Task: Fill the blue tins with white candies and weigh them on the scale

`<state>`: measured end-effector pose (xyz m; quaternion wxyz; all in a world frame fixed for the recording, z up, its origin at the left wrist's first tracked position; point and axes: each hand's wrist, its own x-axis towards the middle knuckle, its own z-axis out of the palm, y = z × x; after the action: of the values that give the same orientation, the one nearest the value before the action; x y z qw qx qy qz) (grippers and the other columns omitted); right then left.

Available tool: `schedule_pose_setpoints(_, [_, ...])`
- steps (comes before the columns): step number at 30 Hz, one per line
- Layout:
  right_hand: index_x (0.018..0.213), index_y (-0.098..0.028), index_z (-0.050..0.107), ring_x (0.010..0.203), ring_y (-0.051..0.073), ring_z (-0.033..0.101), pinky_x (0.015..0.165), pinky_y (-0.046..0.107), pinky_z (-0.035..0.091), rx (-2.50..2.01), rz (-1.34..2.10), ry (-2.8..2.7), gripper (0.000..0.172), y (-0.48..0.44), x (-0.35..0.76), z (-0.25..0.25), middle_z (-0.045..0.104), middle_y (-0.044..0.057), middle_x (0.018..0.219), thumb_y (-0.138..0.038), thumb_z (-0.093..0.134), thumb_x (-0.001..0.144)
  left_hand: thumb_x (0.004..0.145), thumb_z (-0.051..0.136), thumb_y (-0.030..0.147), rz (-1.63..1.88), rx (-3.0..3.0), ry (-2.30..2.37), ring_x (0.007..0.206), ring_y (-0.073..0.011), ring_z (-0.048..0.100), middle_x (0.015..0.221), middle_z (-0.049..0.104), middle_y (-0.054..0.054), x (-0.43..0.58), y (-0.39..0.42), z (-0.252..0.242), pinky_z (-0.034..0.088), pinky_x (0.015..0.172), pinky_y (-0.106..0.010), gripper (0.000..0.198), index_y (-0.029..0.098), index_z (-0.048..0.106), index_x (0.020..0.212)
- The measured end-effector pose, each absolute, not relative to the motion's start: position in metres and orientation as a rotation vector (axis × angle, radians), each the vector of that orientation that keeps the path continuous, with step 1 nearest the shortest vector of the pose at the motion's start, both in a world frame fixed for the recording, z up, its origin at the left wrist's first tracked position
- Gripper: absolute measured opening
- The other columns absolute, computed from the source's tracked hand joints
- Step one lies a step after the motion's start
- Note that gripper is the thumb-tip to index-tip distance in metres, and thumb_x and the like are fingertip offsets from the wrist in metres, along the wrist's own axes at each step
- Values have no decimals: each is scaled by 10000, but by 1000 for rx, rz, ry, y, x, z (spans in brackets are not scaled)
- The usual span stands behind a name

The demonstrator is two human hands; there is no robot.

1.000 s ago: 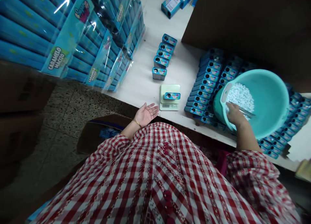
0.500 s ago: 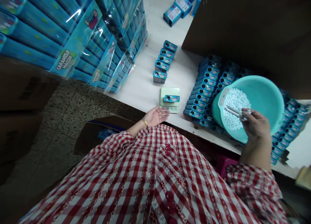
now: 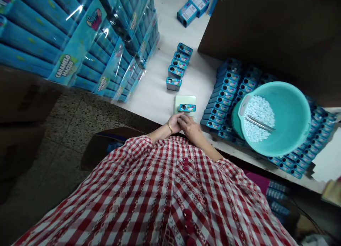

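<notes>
My left hand (image 3: 173, 122) lies palm up at the table's near edge, its fingers mostly covered by my right hand (image 3: 189, 127). The right hand's fingers are bunched together over the left palm, and what they hold is hidden. Both hands sit just in front of a pale green scale (image 3: 181, 99), which carries a small blue tin (image 3: 187, 107). To the right a teal basin (image 3: 290, 107) holds white candies (image 3: 257, 111), and a metal scoop (image 3: 259, 123) lies loose on them.
Rows of several blue tins (image 3: 225, 91) lie under and around the basin. A short line of tins (image 3: 177, 65) stands beyond the scale. Wrapped stacks of blue boxes (image 3: 106, 43) rise at the left, a brown cardboard wall (image 3: 266, 29) at the right.
My right hand has let go of the scoop in the basin and crossed left onto my left palm. The left hand has stayed by the scale.
</notes>
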<state>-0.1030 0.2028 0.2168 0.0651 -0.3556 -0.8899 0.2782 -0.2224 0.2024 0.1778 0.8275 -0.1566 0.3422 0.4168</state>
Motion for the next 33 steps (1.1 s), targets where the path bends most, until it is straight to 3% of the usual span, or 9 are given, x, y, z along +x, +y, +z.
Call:
schedule_pose_setpoints(5, [1033, -207, 643, 1012, 182, 581, 873, 357, 499, -864, 1158, -2532, 293, 178, -86, 187, 650, 89, 1054, -141, 408, 870, 895, 415, 172, 715, -364, 838, 511, -117, 575, 558, 601, -52, -249, 166, 149, 470, 568, -239, 300, 94, 617, 688])
schedule_pose_setpoints(8, [949, -194, 655, 920, 178, 609, 858, 359, 498, -1212, 1149, -2238, 264, 174, -72, 159, 669, 84, 927, -181, 404, 867, 895, 419, 141, 696, -403, 889, 541, -129, 605, 580, 618, -75, -256, 157, 137, 477, 534, -229, 280, 83, 614, 703])
schedule_pose_setpoints(14, [1156, -133, 557, 1049, 215, 552, 917, 391, 456, -1856, 780, -2068, 404, 191, -47, 105, 560, 160, 1181, -109, 352, 809, 880, 467, 149, 807, -486, 981, 565, -129, 623, 608, 620, -91, -271, 155, 136, 486, 490, -196, 234, 73, 607, 708])
schedule_pose_setpoints(17, [1189, -127, 520, 996, 201, 560, 869, 367, 472, -1903, 763, -2085, 455, 198, -50, 89, 558, 157, 1163, -61, 308, 792, 883, 459, 151, 813, -484, 1049, 565, -136, 629, 607, 620, -99, -280, 149, 138, 492, 486, -197, 242, 65, 601, 707])
schedule_pose_setpoints(21, [1113, -98, 544, 1003, 221, 537, 853, 366, 469, -1969, 751, -2111, 377, 194, -53, 85, 572, 170, 1093, -89, 334, 800, 881, 462, 151, 830, -490, 1073, 556, -144, 632, 603, 624, -99, -287, 142, 136, 492, 477, -204, 213, 71, 602, 742])
schedule_pose_setpoints(27, [1044, -90, 554, 995, 229, 530, 831, 351, 465, -1978, 765, -2178, 285, 182, -52, 94, 550, 192, 1099, -137, 375, 827, 884, 451, 148, 811, -501, 1074, 580, -147, 639, 608, 628, -91, -284, 145, 136, 506, 506, -217, 189, 74, 610, 814])
schedule_pose_setpoints(33, [897, -114, 575, 810, 193, 551, 718, 318, 465, -2097, 818, -2133, 218, 183, -55, 100, 572, 165, 993, -163, 368, 850, 875, 425, 125, 829, -433, 1048, 702, -173, 657, 707, 672, -113, -281, 149, 147, 540, 697, -308, 224, 75, 644, 872])
